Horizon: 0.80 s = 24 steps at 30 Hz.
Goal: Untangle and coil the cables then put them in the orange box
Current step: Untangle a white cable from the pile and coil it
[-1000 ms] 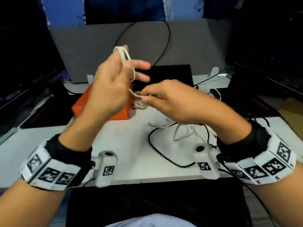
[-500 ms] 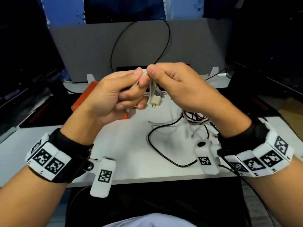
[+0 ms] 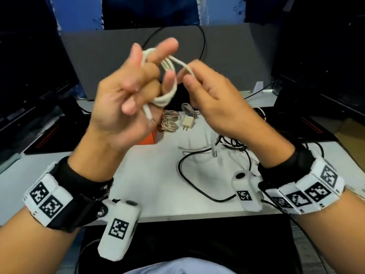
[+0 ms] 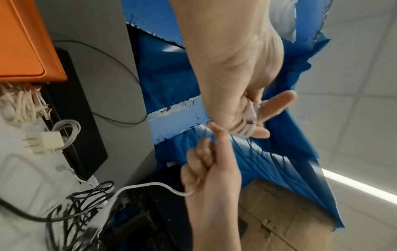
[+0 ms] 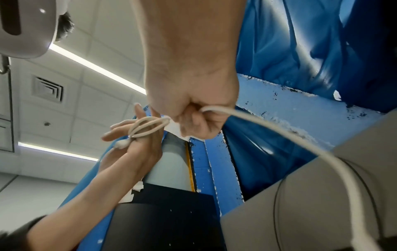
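Note:
A white cable (image 3: pixel 168 89) is wound in a few loops round the raised fingers of my left hand (image 3: pixel 122 95), and its connector end (image 3: pixel 147 113) hangs below the palm. My right hand (image 3: pixel 209 95) pinches the strand leaving the coil, just right of it. In the left wrist view the coil (image 4: pixel 244 130) sits on my left fingers and the right hand (image 4: pixel 208 163) grips the cable below. The right wrist view shows the free length (image 5: pixel 279 134) trailing away downward. The orange box (image 3: pixel 147 138) is mostly hidden behind my left hand; its lid (image 4: pixel 25 42) shows beside the table.
On the white table (image 3: pixel 158 184) a coiled braided cable (image 3: pixel 169 121) and a white charger plug (image 3: pixel 187 122) lie beside the box. A tangle of black cable (image 3: pixel 233 143) lies right of centre, with one loop (image 3: pixel 189 182) reaching toward the front edge. Dark monitors flank both sides.
Both hands rose from chest height. My left hand turned palm toward me with the white loops round its fingers, and my right hand moved right along the strand.

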Each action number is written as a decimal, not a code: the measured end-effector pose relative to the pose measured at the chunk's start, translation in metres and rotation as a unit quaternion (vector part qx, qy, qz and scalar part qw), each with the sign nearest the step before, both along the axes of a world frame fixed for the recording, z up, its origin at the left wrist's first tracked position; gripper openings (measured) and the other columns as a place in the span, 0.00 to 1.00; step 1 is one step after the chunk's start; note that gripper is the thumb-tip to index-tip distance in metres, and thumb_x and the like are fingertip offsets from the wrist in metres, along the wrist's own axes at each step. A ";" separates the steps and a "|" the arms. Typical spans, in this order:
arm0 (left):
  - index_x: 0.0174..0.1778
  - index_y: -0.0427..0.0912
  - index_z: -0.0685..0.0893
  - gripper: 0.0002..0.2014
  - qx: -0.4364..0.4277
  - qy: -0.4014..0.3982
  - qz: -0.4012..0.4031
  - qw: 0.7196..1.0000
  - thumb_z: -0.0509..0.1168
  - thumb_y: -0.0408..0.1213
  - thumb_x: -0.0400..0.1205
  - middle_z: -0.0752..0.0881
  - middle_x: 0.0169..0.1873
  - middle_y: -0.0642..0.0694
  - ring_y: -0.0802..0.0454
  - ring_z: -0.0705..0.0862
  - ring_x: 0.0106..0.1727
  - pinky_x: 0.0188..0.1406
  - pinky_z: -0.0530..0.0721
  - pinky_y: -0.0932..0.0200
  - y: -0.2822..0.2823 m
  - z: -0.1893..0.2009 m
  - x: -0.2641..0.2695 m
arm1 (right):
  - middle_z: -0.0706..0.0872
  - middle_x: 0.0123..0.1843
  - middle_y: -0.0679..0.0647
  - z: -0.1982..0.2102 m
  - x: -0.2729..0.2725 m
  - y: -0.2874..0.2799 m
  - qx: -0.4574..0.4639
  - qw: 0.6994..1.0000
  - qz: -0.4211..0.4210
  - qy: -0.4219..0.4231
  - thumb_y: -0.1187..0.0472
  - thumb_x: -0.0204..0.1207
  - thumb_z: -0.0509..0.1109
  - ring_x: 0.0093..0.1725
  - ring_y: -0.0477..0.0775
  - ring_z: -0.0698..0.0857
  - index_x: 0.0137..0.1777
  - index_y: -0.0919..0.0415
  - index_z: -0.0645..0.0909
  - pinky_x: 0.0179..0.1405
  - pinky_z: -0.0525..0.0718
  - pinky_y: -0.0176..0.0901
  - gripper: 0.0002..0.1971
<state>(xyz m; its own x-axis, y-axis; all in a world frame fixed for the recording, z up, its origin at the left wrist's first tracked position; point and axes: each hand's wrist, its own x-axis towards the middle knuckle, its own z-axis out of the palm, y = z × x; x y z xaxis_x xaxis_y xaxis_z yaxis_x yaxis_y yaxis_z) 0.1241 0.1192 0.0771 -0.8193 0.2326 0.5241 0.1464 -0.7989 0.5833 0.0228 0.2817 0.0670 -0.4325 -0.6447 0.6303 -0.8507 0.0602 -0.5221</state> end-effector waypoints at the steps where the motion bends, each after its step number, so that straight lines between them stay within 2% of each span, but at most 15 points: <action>1: 0.75 0.20 0.69 0.26 0.043 -0.001 0.022 0.999 0.42 0.41 0.96 0.90 0.37 0.34 0.48 0.79 0.20 0.70 0.82 0.52 -0.006 0.002 -0.003 | 0.78 0.34 0.44 -0.005 -0.002 -0.002 0.047 0.999 -0.020 0.005 0.53 0.93 0.56 0.35 0.47 0.79 0.60 0.57 0.80 0.39 0.79 0.50 0.13; 3: 0.77 0.21 0.68 0.23 0.072 -0.012 0.129 0.989 0.46 0.38 0.96 0.92 0.51 0.36 0.50 0.84 0.27 0.69 0.83 0.53 -0.016 0.003 -0.008 | 0.83 0.38 0.46 -0.015 -0.002 -0.008 0.144 0.989 -0.024 0.013 0.50 0.93 0.55 0.39 0.49 0.82 0.63 0.56 0.80 0.43 0.81 0.52 0.14; 4: 0.74 0.23 0.72 0.21 0.043 -0.018 0.217 0.975 0.47 0.38 0.95 0.92 0.54 0.39 0.54 0.86 0.30 0.67 0.84 0.55 -0.021 0.000 -0.011 | 0.83 0.39 0.47 -0.020 0.000 -0.012 0.184 0.983 -0.018 0.021 0.49 0.92 0.55 0.41 0.51 0.83 0.62 0.55 0.79 0.44 0.81 0.53 0.14; 6: 0.70 0.27 0.78 0.20 -0.097 -0.018 0.421 0.902 0.49 0.38 0.95 0.93 0.57 0.43 0.57 0.89 0.38 0.64 0.83 0.57 -0.027 -0.007 -0.019 | 0.84 0.41 0.50 -0.027 0.007 -0.019 0.240 0.970 0.003 0.047 0.48 0.92 0.55 0.43 0.54 0.82 0.59 0.55 0.78 0.45 0.78 0.53 0.14; 9: 0.70 0.37 0.80 0.17 -0.369 0.020 0.595 0.714 0.50 0.41 0.95 0.93 0.57 0.46 0.52 0.92 0.41 0.63 0.85 0.51 -0.035 -0.018 -0.027 | 0.84 0.42 0.52 -0.029 0.011 -0.022 0.260 0.963 0.027 0.072 0.48 0.92 0.56 0.44 0.57 0.82 0.52 0.57 0.77 0.48 0.81 0.58 0.15; 10: 0.67 0.42 0.84 0.17 -0.471 0.030 0.607 0.639 0.51 0.42 0.94 0.92 0.59 0.50 0.52 0.92 0.41 0.64 0.85 0.51 -0.037 -0.020 -0.027 | 0.84 0.41 0.51 -0.026 0.010 -0.021 0.247 0.966 0.018 0.081 0.48 0.92 0.57 0.43 0.57 0.82 0.50 0.57 0.77 0.46 0.81 0.57 0.15; 12: 0.64 0.43 0.87 0.19 -0.648 0.037 0.583 0.489 0.52 0.45 0.94 0.88 0.62 0.56 0.49 0.91 0.49 0.61 0.80 0.62 -0.038 -0.024 -0.024 | 0.81 0.36 0.45 -0.018 0.006 -0.015 0.216 0.971 -0.013 0.097 0.49 0.91 0.59 0.38 0.52 0.81 0.49 0.52 0.80 0.40 0.78 0.52 0.13; 13: 0.63 0.44 0.88 0.18 -0.703 0.035 0.552 0.446 0.53 0.45 0.94 0.90 0.56 0.56 0.47 0.90 0.52 0.58 0.78 0.64 -0.037 -0.025 -0.022 | 0.79 0.33 0.43 -0.013 0.004 -0.011 0.200 0.974 -0.027 0.104 0.49 0.90 0.61 0.35 0.46 0.79 0.50 0.51 0.82 0.37 0.75 0.50 0.12; 14: 0.57 0.47 0.88 0.17 -0.730 0.023 0.512 0.451 0.53 0.46 0.94 0.92 0.45 0.55 0.48 0.89 0.49 0.55 0.79 0.61 -0.034 -0.026 -0.019 | 0.78 0.30 0.41 -0.008 0.002 -0.007 0.184 0.976 -0.038 0.113 0.49 0.90 0.63 0.33 0.43 0.77 0.50 0.51 0.84 0.35 0.72 0.48 0.12; 15: 0.48 0.50 0.87 0.18 -0.731 0.008 0.461 0.502 0.53 0.48 0.94 0.90 0.34 0.51 0.49 0.88 0.40 0.50 0.81 0.57 -0.030 -0.025 -0.017 | 0.78 0.29 0.41 -0.003 0.000 -0.003 0.164 0.978 -0.046 0.116 0.49 0.89 0.64 0.33 0.41 0.77 0.49 0.52 0.84 0.35 0.72 0.48 0.12; 17: 0.34 0.44 0.85 0.28 -0.662 -0.025 0.376 0.648 0.50 0.49 0.94 0.86 0.24 0.43 0.46 0.78 0.25 0.36 0.78 0.58 -0.023 -0.020 -0.011 | 0.85 0.32 0.42 0.002 -0.003 0.003 0.119 0.987 -0.047 0.093 0.48 0.88 0.66 0.35 0.44 0.81 0.50 0.53 0.84 0.38 0.78 0.47 0.11; 19: 0.27 0.36 0.82 0.33 -0.584 -0.037 0.325 0.743 0.49 0.49 0.93 0.76 0.20 0.33 0.44 0.69 0.19 0.27 0.75 0.64 -0.023 -0.016 -0.007 | 0.86 0.31 0.40 0.003 -0.004 0.004 0.073 0.996 -0.027 0.050 0.50 0.87 0.67 0.33 0.44 0.82 0.52 0.52 0.82 0.37 0.79 0.44 0.08; 20: 0.27 0.37 0.84 0.32 -0.557 -0.031 0.303 0.773 0.50 0.48 0.92 0.71 0.18 0.35 0.45 0.67 0.18 0.24 0.74 0.66 -0.022 -0.015 -0.005 | 0.85 0.30 0.42 0.002 -0.004 0.004 0.054 0.998 -0.017 0.035 0.50 0.87 0.67 0.32 0.45 0.81 0.55 0.52 0.82 0.37 0.80 0.45 0.07; 22: 0.38 0.39 0.90 0.26 -0.497 -0.011 0.262 0.827 0.51 0.45 0.91 0.64 0.16 0.42 0.42 0.66 0.17 0.21 0.74 0.70 -0.019 -0.013 -0.002 | 0.85 0.32 0.51 -0.002 -0.005 0.000 0.037 0.999 -0.010 0.022 0.47 0.88 0.65 0.33 0.49 0.80 0.59 0.50 0.83 0.40 0.82 0.53 0.10; 24: 0.43 0.37 0.88 0.24 -0.426 -0.001 0.240 0.872 0.50 0.42 0.92 0.63 0.15 0.51 0.41 0.60 0.17 0.25 0.77 0.71 -0.017 -0.014 -0.002 | 0.87 0.37 0.53 -0.007 -0.003 -0.006 0.031 0.999 0.010 -0.008 0.42 0.89 0.59 0.37 0.50 0.83 0.53 0.51 0.85 0.45 0.84 0.59 0.17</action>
